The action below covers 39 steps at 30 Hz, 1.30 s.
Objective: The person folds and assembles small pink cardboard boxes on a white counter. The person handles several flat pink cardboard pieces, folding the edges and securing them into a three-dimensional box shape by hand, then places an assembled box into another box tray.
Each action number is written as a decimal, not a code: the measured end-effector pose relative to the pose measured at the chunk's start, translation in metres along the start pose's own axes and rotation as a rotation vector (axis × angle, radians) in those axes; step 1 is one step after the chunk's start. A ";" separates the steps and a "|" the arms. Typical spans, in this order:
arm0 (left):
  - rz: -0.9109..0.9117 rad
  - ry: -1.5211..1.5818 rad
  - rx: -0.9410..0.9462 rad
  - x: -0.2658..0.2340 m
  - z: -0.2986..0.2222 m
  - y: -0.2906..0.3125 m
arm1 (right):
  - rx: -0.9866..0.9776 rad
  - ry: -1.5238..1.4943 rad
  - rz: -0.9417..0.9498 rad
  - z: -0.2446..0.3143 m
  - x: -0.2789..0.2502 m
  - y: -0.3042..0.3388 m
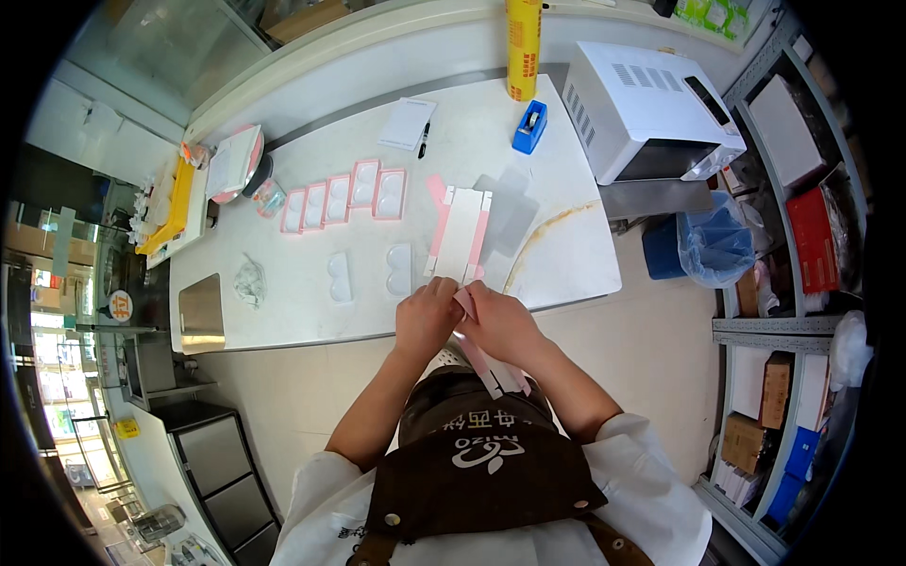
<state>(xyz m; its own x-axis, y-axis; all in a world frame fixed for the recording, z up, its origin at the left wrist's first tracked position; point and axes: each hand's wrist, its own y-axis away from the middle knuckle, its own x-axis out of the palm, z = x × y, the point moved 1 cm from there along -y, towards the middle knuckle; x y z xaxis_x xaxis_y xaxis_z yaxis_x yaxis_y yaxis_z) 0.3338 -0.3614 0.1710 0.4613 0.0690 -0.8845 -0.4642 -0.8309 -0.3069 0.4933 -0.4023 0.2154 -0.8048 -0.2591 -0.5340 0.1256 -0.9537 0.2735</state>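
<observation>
At the table's front edge, my left hand (427,319) and my right hand (500,324) close round the middle of a pink and white cardboard box blank (461,229). One long panel of the blank stretches away over the tabletop, and the other end hangs down in front of my apron. My fingers pinch a pink flap between them. The fingertips are partly hidden by the card. Two clear plastic trays (399,270) with round hollows lie to the left of my hands. Beyond them stands a row of several pink boxes (337,199) with round hollows inside.
A white microwave (642,113) sits at the right, near a blue tape dispenser (530,127) and a yellow roll (522,57). Paper (407,124) and a black pen (424,140) lie at the back. A crumpled plastic bag (249,281) is at the left. A lined bin (714,247) stands right of the table.
</observation>
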 end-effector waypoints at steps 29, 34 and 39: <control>0.606 0.982 -0.419 -0.017 0.144 -0.063 | -0.095 0.189 0.080 0.028 -0.007 -0.121; 0.705 1.082 -0.476 -0.009 0.156 -0.078 | -0.113 0.111 0.133 0.016 -0.012 -0.139; 0.634 0.811 -0.479 -0.004 0.157 -0.090 | -0.019 -0.509 0.132 -0.073 -0.058 -0.203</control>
<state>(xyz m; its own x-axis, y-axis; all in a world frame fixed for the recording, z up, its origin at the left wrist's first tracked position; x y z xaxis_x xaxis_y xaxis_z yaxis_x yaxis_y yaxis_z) 0.2552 -0.2006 0.1470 0.6808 -0.6725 -0.2903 -0.5317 -0.7263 0.4357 0.5570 -0.2045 0.1329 -0.9607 -0.2749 -0.0381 0.2520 -0.9217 0.2948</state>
